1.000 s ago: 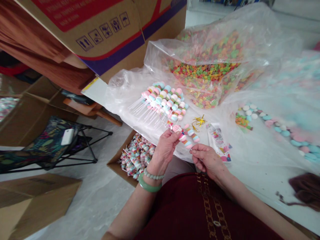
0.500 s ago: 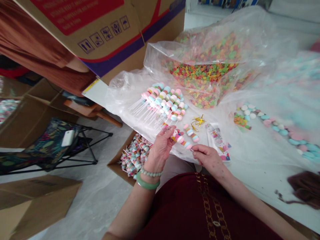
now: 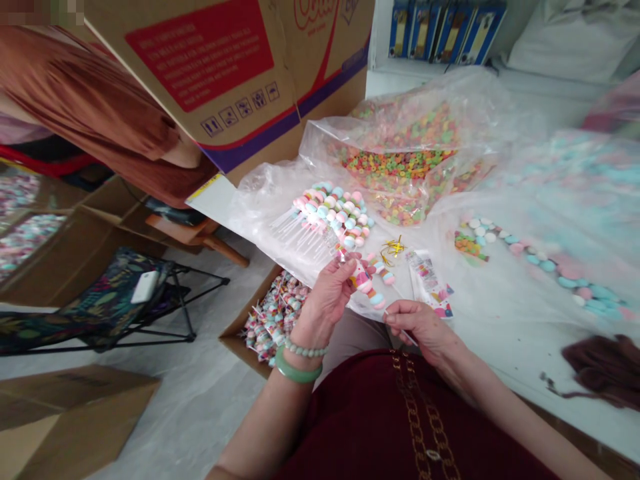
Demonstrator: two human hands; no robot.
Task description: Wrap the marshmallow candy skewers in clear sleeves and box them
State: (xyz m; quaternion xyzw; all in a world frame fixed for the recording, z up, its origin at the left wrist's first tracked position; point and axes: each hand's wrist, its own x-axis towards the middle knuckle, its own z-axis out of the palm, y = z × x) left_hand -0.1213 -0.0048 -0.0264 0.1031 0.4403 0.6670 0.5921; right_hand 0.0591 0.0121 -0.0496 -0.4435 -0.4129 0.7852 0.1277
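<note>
- The right hand (image 3: 419,323), nearest the person's body, has thumb and fingers closed in a pinch on the thin stick (image 3: 409,338), part of which shows past the grip.
- The left hand (image 3: 333,287) has its fingers closed around the upper part of a marshmallow skewer (image 3: 369,290), where a printed clear sleeve seems to cover it. The skewer is held slanting between both hands, above the counter (image 3: 520,363) edge.
- Tugging the stick too hard could slide it out of the marshmallows; squeezing the soft pieces could flatten them, and a snag could split the thin sleeve.
- A loose skewer (image 3: 384,272) lies just beyond, so a swinging hand could nudge it.
- Farther out lie gold ties (image 3: 393,249) and printed packets (image 3: 429,283), then a pile of skewers (image 3: 334,212), light enough to be scattered by a careless sleeve.
- Against the frame half a second ago, more stick shows below the right fingers, and the view takes in more of the blue boxes (image 3: 447,33) at the back.
</note>
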